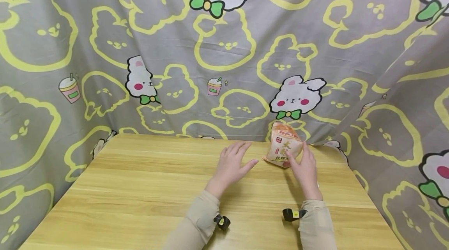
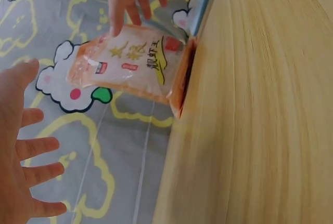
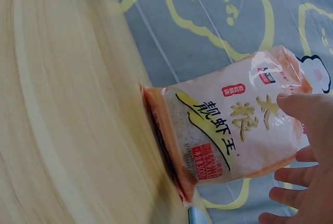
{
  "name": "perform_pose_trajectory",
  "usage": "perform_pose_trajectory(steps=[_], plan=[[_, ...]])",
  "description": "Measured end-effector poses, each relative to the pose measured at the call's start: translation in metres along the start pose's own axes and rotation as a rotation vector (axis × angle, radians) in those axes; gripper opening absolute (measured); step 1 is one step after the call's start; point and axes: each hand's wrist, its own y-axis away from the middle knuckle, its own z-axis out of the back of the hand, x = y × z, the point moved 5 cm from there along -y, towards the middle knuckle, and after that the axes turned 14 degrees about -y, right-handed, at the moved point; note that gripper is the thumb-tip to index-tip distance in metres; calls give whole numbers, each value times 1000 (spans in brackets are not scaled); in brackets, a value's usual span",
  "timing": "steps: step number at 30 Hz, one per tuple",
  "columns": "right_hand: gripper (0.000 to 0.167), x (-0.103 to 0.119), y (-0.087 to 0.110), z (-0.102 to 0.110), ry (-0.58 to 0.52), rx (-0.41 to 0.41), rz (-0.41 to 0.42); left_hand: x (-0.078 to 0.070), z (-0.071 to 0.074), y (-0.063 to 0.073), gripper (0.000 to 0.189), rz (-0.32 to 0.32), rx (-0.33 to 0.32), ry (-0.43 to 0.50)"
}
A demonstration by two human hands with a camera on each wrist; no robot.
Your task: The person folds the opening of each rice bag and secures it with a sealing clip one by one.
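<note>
A small orange-and-white plastic bag of rice point(image 1: 285, 146) stands on its bottom edge near the far right of the wooden table, tilted slightly. Its printed front point(image 3: 234, 115) faces me. My right hand point(image 1: 304, 168) is at the bag's right side. In the right wrist view its thumb point(image 3: 299, 104) overlaps the front near the top, fingers spread beside the bag; whether they touch is unclear. To the left of the bag, apart from it, my left hand point(image 1: 231, 166) hovers with spread fingers and holds nothing. The left wrist view shows that palm point(image 2: 13, 156) facing the bag point(image 2: 132, 63).
A grey curtain point(image 1: 231, 101) with yellow outlines and white rabbits hangs behind the table and at both sides. The light wooden table point(image 1: 140, 191) stretches widely to the left. Black camera mounts point(image 1: 221, 222) are strapped to both wrists.
</note>
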Motion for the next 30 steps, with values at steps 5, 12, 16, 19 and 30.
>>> perform_pose_trajectory(steps=[5,12,16,19,30], plan=[[86,-1,1,0,-32,6,-9,-3,-6,-4,63,9,4,-6],[84,-1,2,1,-81,20,-13,-11,-14,-10,63,31,15,14],[82,-1,3,1,-104,15,-3,-15,-19,-13,63,36,31,35],[80,-2,2,1,-114,4,6,-17,-23,-16,62,37,49,40],[75,-4,1,2,-164,-24,7,-25,-31,-25,62,41,59,68]])
